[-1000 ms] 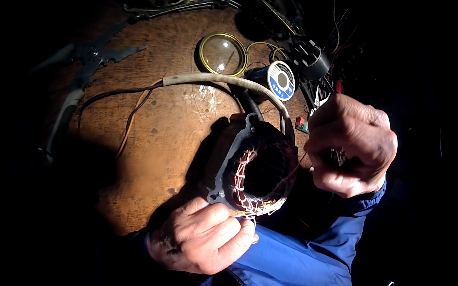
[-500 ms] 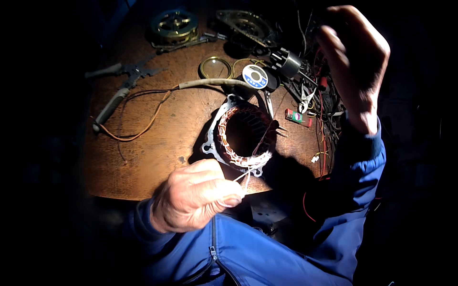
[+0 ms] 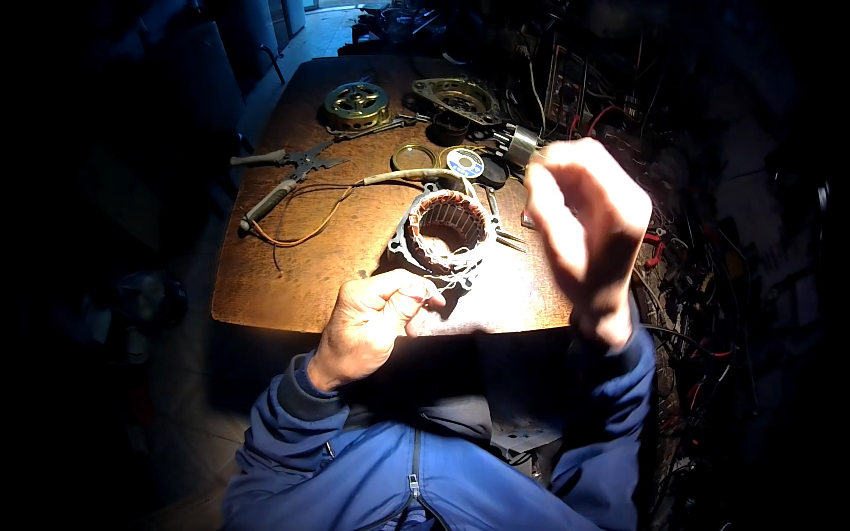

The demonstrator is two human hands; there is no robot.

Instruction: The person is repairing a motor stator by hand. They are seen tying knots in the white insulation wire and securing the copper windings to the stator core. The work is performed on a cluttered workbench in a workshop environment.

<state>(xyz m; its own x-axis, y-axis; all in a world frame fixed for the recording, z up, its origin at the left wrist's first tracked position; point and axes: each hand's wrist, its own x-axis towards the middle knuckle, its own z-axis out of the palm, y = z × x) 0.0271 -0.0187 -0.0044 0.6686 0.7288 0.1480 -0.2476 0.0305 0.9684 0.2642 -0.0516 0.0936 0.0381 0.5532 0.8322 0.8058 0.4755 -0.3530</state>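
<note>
Seen across the bench, a left hand (image 3: 367, 323) pinches thin white cord (image 3: 450, 283) at a grey metal, ring-shaped stator (image 3: 452, 217) just beyond it. The right hand (image 3: 589, 212) curls, blurred, contents unclear. Likely heavy and rigid, the stator suits a flange (image 3: 401, 241) grip, sparing delicate copper windings (image 3: 414, 221).

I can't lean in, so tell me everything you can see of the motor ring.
The motor ring is a hollow, round, metal-looking body with a grey flange bearing lugs and a slotted inner wall. Copper-coloured windings circle its rim, laced with pale cord. It rests on the wooden table, open end up. The left hand pinches cord running from its near edge; a beige cable seems to reach its far side.
</note>
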